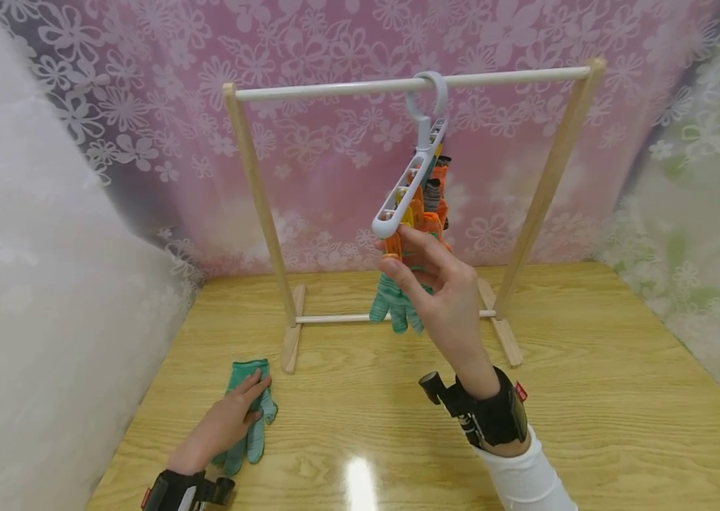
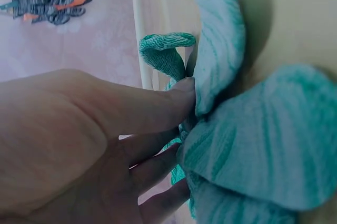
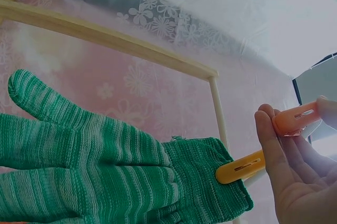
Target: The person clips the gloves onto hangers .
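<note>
My right hand (image 1: pixel 445 294) is raised at the near end of a white hanger (image 1: pixel 401 191) and pinches an orange clip (image 3: pixel 296 119) between thumb and fingers. Beside it, a yellow clip (image 3: pixel 239 167) grips the cuff of a green striped glove (image 3: pixel 126 166), which hangs fingers down in the head view. Low on the left, my left hand (image 1: pixel 222 422) lies over another green glove (image 1: pixel 251 369) on the table. In the left wrist view its thumb and fingers pinch this glove's bunched fabric (image 2: pixel 247 140).
The hanger hooks over the white top bar (image 1: pixel 334 89) of a wooden rack (image 1: pixel 257 191). Orange and grey gloves (image 1: pixel 433 191) hang farther back along it. A floral curtain (image 1: pixel 334 163) backs the wooden table (image 1: pixel 360 397), with pale sheets (image 1: pixel 34 284) at the sides.
</note>
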{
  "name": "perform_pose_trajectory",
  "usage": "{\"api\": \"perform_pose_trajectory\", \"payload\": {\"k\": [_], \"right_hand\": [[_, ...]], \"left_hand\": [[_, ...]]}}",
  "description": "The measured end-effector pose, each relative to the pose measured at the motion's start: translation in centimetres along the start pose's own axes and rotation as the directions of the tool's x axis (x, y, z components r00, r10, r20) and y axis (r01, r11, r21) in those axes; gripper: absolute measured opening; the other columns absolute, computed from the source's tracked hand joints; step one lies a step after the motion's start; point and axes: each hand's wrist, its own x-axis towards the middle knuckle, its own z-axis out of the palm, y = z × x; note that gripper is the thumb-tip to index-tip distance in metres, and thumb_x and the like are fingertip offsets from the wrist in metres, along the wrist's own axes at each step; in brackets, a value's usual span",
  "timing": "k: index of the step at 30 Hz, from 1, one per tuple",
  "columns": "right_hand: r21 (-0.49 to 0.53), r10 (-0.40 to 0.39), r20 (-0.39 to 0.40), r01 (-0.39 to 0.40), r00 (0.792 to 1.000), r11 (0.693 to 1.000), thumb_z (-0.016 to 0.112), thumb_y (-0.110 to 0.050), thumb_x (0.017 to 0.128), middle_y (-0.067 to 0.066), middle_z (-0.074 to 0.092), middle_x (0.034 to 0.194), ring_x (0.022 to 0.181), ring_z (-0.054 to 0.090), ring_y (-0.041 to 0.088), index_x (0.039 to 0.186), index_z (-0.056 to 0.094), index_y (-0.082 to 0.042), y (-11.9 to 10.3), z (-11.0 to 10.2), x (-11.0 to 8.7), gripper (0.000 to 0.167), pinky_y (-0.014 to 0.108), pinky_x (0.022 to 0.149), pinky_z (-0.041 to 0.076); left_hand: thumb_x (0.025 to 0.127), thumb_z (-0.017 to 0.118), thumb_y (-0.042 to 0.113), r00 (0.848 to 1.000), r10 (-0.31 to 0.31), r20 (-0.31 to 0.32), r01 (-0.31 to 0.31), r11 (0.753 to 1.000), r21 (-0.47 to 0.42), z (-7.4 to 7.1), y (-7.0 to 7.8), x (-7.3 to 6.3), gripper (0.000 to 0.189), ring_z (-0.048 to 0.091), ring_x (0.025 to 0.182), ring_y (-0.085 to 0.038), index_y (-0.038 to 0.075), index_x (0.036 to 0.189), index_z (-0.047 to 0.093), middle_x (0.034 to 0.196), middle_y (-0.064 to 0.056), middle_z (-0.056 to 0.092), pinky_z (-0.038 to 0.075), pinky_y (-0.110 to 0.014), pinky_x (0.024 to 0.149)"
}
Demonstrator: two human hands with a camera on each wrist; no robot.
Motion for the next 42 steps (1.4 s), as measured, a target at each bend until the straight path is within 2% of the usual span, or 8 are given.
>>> {"api": "perform_pose_trajectory", "payload": {"k": [4, 7, 10, 15, 21, 26, 37, 42], "right_hand": [[0.013, 0.007, -0.001, -0.007, 1.000, 1.000, 0.074, -0.008, 0.093, 0.016, 0.071, 0.113, 0.094, 0.069, 0.006, 0.135, 0.064, -0.002, 0.1, -0.1, 0.0, 0.043, 0.023, 0.082, 0.059], [0.021, 0.010, -0.006, -0.010, 1.000, 1.000, 0.074, -0.012, 0.094, 0.017, 0.070, 0.116, 0.095, 0.069, 0.006, 0.135, 0.064, -0.002, 0.1, -0.1, 0.0, 0.043, 0.022, 0.082, 0.059], [0.027, 0.010, -0.013, -0.010, 1.000, 1.000, 0.074, -0.016, 0.095, 0.017, 0.069, 0.117, 0.095, 0.069, 0.006, 0.135, 0.064, -0.001, 0.2, -0.2, -0.1, 0.044, 0.022, 0.082, 0.059], [0.030, 0.021, -0.010, -0.020, 1.000, 0.999, 0.074, -0.016, 0.095, 0.015, 0.069, 0.121, 0.098, 0.069, 0.008, 0.136, 0.064, -0.004, 0.4, -0.2, 0.0, 0.044, 0.023, 0.084, 0.059], [0.029, 0.029, -0.001, -0.029, 1.000, 0.999, 0.074, -0.015, 0.095, 0.014, 0.068, 0.123, 0.099, 0.069, 0.007, 0.136, 0.063, -0.004, 0.4, -0.1, 0.1, 0.044, 0.023, 0.084, 0.059], [0.026, 0.018, -0.001, -0.018, 1.000, 0.999, 0.074, -0.016, 0.095, 0.015, 0.069, 0.122, 0.097, 0.069, 0.006, 0.136, 0.063, -0.002, 0.4, -0.1, 0.1, 0.045, 0.022, 0.083, 0.059], [0.027, 0.008, 0.005, -0.008, 1.000, 1.000, 0.073, -0.010, 0.095, 0.017, 0.069, 0.119, 0.097, 0.069, 0.006, 0.135, 0.063, -0.001, 0.5, -0.1, 0.0, 0.043, 0.023, 0.083, 0.059], [0.034, 0.003, 0.009, -0.003, 1.000, 0.999, 0.073, -0.008, 0.094, 0.017, 0.069, 0.117, 0.096, 0.069, 0.006, 0.136, 0.063, -0.002, 0.6, -0.1, -0.1, 0.043, 0.023, 0.082, 0.059]], "left_hand": [[0.091, 0.071, -0.003, 1.000, 0.007, 0.003, -0.007, 1.000, -0.002, 0.7, 1.0, -0.5, 0.063, 0.042, 0.137, -0.050, -0.002, 0.149, 0.046, 0.157, -0.029, 0.035, 0.041, -0.027, 0.055], [0.091, 0.071, -0.003, 0.999, 0.031, 0.031, -0.031, 0.999, -0.015, 1.2, 1.8, -0.7, 0.064, 0.041, 0.138, -0.049, -0.001, 0.150, 0.045, 0.158, -0.027, 0.035, 0.048, -0.032, 0.062], [0.092, 0.071, -0.001, 0.995, 0.086, 0.056, -0.085, 0.996, -0.015, 1.7, 2.7, -0.8, 0.067, 0.040, 0.140, -0.049, -0.001, 0.152, 0.042, 0.158, -0.027, 0.035, 0.056, -0.044, 0.082], [0.092, 0.071, 0.001, 0.986, 0.143, 0.080, -0.143, 0.990, -0.010, 2.3, 4.1, -0.7, 0.069, 0.038, 0.142, -0.046, -0.002, 0.153, 0.038, 0.158, -0.025, 0.035, 0.044, -0.061, 0.103], [0.092, 0.072, 0.004, 0.978, 0.195, 0.076, -0.199, 0.979, 0.035, 2.9, 5.5, -0.2, 0.071, 0.039, 0.142, -0.043, -0.004, 0.153, 0.037, 0.157, -0.025, 0.037, 0.042, -0.059, 0.106], [0.093, 0.072, 0.008, 0.968, 0.237, 0.080, -0.242, 0.967, 0.073, 3.4, 6.6, 0.9, 0.069, 0.038, 0.144, -0.042, -0.005, 0.152, 0.039, 0.158, -0.025, 0.037, 0.042, -0.057, 0.109], [0.097, 0.070, 0.016, 0.944, 0.313, 0.107, -0.327, 0.930, 0.166, 4.2, 9.5, 4.1, 0.064, 0.039, 0.144, -0.039, -0.005, 0.151, 0.042, 0.157, -0.024, 0.039, 0.038, -0.050, 0.115], [0.098, 0.069, 0.019, 0.939, 0.325, 0.114, -0.341, 0.922, 0.185, 4.4, 10.3, 5.7, 0.063, 0.039, 0.145, -0.037, -0.004, 0.150, 0.042, 0.157, -0.023, 0.039, 0.038, -0.047, 0.116]]}}
